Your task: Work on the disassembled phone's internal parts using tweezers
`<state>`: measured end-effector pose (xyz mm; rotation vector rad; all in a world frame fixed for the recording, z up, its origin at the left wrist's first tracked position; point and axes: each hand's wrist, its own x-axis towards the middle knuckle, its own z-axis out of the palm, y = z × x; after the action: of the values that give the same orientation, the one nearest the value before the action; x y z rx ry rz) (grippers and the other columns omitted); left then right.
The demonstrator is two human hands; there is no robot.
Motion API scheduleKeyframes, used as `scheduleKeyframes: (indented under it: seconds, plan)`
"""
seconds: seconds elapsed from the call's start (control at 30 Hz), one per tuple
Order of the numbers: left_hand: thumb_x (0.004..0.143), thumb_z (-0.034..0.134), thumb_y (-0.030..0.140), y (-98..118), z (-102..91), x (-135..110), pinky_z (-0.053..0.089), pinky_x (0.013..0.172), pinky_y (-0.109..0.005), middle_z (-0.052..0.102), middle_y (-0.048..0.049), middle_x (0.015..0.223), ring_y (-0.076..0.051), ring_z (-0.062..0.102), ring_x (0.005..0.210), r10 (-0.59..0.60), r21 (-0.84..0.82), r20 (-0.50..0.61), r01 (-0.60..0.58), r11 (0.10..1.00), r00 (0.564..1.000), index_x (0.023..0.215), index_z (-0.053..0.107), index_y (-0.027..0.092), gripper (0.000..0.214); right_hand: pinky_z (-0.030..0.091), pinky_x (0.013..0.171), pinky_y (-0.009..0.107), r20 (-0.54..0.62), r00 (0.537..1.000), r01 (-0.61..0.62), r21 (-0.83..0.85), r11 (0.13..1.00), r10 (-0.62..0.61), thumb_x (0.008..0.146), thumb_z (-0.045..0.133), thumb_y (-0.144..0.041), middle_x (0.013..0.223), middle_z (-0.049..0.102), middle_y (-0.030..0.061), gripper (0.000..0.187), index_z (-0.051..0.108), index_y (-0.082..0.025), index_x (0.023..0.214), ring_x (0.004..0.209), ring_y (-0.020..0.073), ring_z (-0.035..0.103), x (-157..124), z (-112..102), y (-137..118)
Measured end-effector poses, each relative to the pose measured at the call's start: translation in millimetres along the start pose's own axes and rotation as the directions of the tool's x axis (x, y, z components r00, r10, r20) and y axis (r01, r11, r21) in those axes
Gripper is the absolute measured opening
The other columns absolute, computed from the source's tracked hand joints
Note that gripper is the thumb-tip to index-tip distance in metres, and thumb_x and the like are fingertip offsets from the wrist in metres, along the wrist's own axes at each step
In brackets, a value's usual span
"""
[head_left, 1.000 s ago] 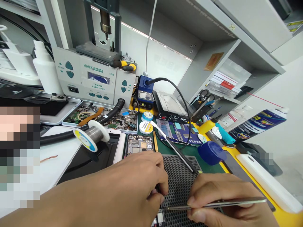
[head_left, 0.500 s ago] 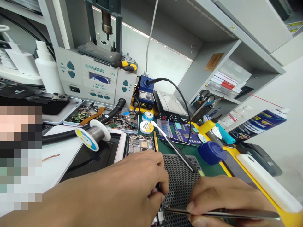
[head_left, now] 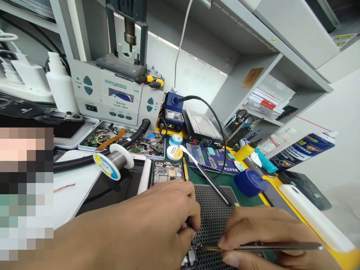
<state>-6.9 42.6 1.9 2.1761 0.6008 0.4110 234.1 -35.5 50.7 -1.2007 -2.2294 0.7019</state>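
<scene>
A phone with its inner board and parts exposed [head_left: 168, 170] lies in front of me, its far end in sight. My left hand [head_left: 165, 210] lies across it, fingers curled around its edge, hiding the middle. Nearer to me, beyond my thumb, another bit of exposed phone parts shows. Held between thumb and fingers of my right hand [head_left: 247, 232] is a pair of metal tweezers [head_left: 270, 246], lying nearly level. Their tips reach to the phone's right edge, close to my left thumb; whether they touch or grip anything is too small to tell. Under both hands spreads a black honeycomb-patterned mat [head_left: 213, 210].
A black-and-white brush-like tool [head_left: 210, 180] lies across the mat's far part. A solder spool [head_left: 114, 161] stands left, before a tray of circuit boards [head_left: 135, 148]. Behind are a hot-air station [head_left: 112, 92] and small tins [head_left: 174, 152]. At right sits a blue cap [head_left: 250, 182].
The view has shifted slightly. My right hand and the tweezers have moved a little to the left, and the tweezers' rear end is higher. My left hand keeps its place on the phone.
</scene>
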Motion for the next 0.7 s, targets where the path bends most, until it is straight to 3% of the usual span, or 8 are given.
scheduleKeyframes:
  seconds: [0.23, 0.4, 0.6, 0.7]
  plan:
    - [0.09, 0.066, 0.013, 6, -4.8, 3, 0.052, 0.087, -0.033, 0.068, -0.0025, 0.1, -0.023, 0.064, 0.097, -0.043, 0.001, 0.022, 0.043, 0.999, 0.999, 0.088, 0.079, 0.026, 0.018, 0.063, 0.07, 0.019, -0.03, 0.994, -0.106, -0.01, 0.994, 0.105, 0.092, 0.088, -0.026, 0.081, 0.083, -0.0012, 0.005, 0.084, -0.027, 0.091, 0.071, 0.0153, 0.078, -5, 1, 6]
    - [0.091, 0.064, 0.013, 8, -7.0, 2, 0.052, 0.09, -0.036, 0.067, -0.0037, 0.103, -0.024, 0.063, 0.102, -0.066, 0.01, 0.068, 0.066, 0.998, 0.995, 0.09, 0.08, 0.025, 0.02, 0.064, 0.075, 0.019, -0.048, 0.998, -0.049, -0.024, 0.999, 0.048, 0.092, 0.089, -0.03, 0.087, 0.086, -0.0006, 0.007, 0.085, -0.03, 0.097, 0.078, 0.0174, 0.082, -7, 1, 8]
    - [0.088, 0.065, 0.016, -1, -1.4, 1, 0.053, 0.087, -0.035, 0.067, -0.0031, 0.097, -0.024, 0.064, 0.096, 0.011, -0.01, 0.0, -0.011, 1.0, 1.0, 0.087, 0.078, 0.026, 0.017, 0.065, 0.072, 0.017, -0.036, 0.999, -0.019, -0.044, 0.999, 0.018, 0.093, 0.089, -0.031, 0.085, 0.087, 0.0001, 0.005, 0.086, -0.029, 0.096, 0.075, 0.0169, 0.082, -4, 2, 6]
    - [0.089, 0.063, 0.017, -2, -0.8, 2, 0.053, 0.088, -0.035, 0.067, -0.003, 0.1, -0.024, 0.064, 0.098, 0.003, 0.01, 0.017, -0.003, 1.0, 1.0, 0.087, 0.076, 0.026, 0.016, 0.066, 0.069, 0.018, -0.034, 0.999, -0.004, -0.043, 0.999, 0.002, 0.093, 0.089, -0.032, 0.084, 0.087, 0.0016, 0.005, 0.086, -0.028, 0.095, 0.074, 0.0189, 0.083, -2, 2, 6]
